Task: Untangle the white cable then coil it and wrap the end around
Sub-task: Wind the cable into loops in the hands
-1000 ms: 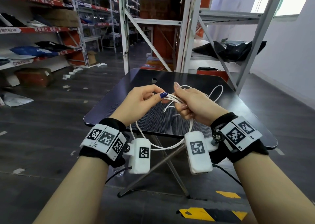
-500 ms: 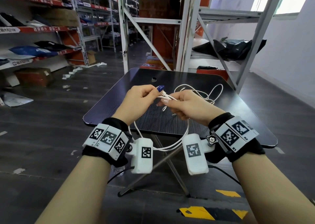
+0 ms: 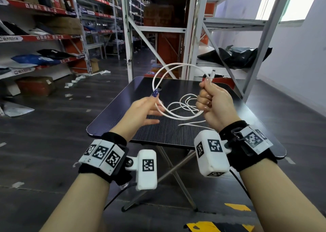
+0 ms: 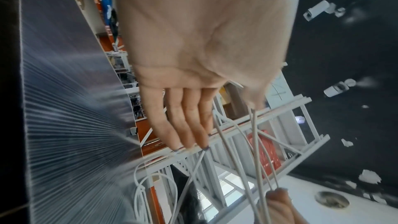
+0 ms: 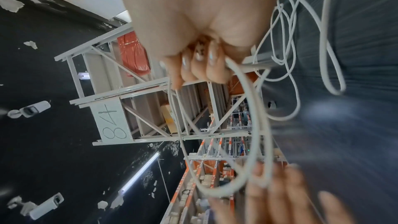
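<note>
Both hands are up above the near half of the black table [image 3: 112, 113], each wrist wearing a black band with white marker blocks. Right hand [image 3: 214, 103] is a closed fist wrapped round the white cable [image 3: 178, 116], strands bunched inside curled fingers; right wrist view shows the fingers [image 5: 204, 67] folded tight over them. One cable end, the plug [image 3: 213, 73], sticks up out of the top of that fist. From the fist two loops arc up and left, then down to the left hand [image 3: 142, 111], and swing back under to the fist, so the coil hangs in the air between both hands over the table. Left hand is not gripping: fingers mostly straight, spread inside the loops, with strands running across the fingertips [image 4: 189, 135] and past the thumb in the left wrist view; thumb with blue nail points up against the loop. Whether any strand is lightly pinched there, cannot tell, image is blurred. Rest of the cable lies loose in a tangle on the table just beyond the hands, touching the tabletop, with one strand trailing toward the table's near edge under the right wrist. Beyond the table's far edge stand grey metal racks [image 3: 194, 30], with a black bag [image 3: 234, 57] on a low shelf far right. Far left of the table, stocked shelves [image 3: 40, 37] with red edge strips.
</note>
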